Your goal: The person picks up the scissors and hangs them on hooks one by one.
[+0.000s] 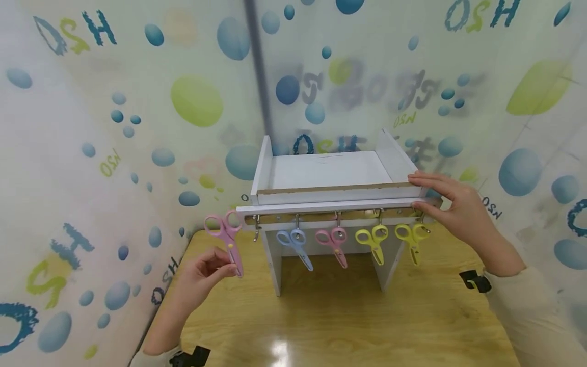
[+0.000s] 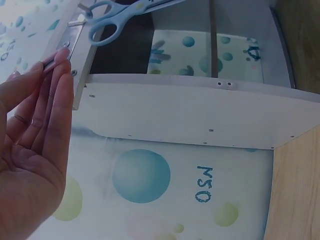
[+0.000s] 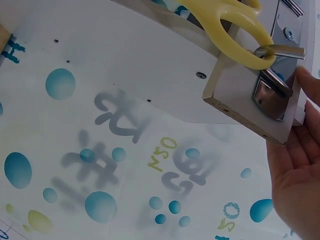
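In the head view my left hand point(image 1: 194, 285) pinches pink scissors point(image 1: 231, 242) by the blade end, handles up, beside the left end of a white shelf point(image 1: 339, 208). A metal hook point(image 1: 256, 229) on the shelf's front rail is close to those handles. My right hand point(image 1: 463, 214) rests with extended fingers on the shelf's right end, thumb lower at the rail. Blue scissors point(image 1: 300, 250), another pink pair point(image 1: 338, 251) and two yellow pairs, one inner point(image 1: 377, 251) and one outer point(image 1: 415, 251), hang from the rail's hooks.
The shelf stands on a wooden table point(image 1: 321, 326), its side panels reaching down to the tabletop. It has a raised tray point(image 1: 330, 171) on top. Walls point(image 1: 197, 102) printed with dots and letters enclose the table at the back and sides.
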Available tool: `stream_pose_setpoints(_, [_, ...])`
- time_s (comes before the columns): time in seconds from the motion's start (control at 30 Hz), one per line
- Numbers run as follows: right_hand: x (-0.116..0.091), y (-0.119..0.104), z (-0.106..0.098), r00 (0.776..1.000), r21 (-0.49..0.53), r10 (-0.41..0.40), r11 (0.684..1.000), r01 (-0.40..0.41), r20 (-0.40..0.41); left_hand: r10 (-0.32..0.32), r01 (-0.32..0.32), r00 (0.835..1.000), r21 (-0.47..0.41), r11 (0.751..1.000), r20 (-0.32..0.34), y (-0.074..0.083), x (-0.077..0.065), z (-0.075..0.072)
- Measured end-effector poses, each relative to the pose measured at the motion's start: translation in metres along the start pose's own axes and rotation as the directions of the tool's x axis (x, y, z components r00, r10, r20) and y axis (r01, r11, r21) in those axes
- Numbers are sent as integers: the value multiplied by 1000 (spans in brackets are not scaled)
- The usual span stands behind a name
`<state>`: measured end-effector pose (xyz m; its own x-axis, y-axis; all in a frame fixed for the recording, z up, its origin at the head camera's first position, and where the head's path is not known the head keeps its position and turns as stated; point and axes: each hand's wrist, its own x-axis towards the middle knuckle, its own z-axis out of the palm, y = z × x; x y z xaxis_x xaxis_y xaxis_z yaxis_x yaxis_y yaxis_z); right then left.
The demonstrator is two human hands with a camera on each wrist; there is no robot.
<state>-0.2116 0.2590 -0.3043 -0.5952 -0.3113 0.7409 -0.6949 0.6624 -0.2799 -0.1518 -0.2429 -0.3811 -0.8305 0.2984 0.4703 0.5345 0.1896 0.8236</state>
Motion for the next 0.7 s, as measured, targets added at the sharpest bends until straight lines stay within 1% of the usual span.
stream_pose_setpoints(0.07, [-1,-1,0,1000,0,7,1000,-7,-4,12,-13,1000,30,999,26,-2,0,4])
stream_pose_setpoints(0.17, [-2,0,0,1000,-4,17,1000,-17,1,21,-24,998,37,999,62,-7,1,10])
stream_pose_setpoints(0.27, [-1,1,0,1000,-11,22,1000,-22,0,0,-5,997,64,998,73,-12,2,14])
stream_pose_setpoints(0.37, [0,1,0,1000,-12,17,1000,-17,-1,-30,24,997,84,996,70,-19,1,18])
stream_pose_setpoints(0.43, [0,2,0,1000,-11,12,1000,-12,-3,-43,37,997,80,996,64,-24,0,20])
stream_pose_setpoints(0.6, [0,3,0,1000,-12,5,1000,-5,-2,-42,39,998,76,996,45,-36,-3,25])
stream_pose_setpoints(0.7, [0,3,0,1000,-12,4,1000,-4,0,-52,49,998,94,994,30,-43,-5,28])
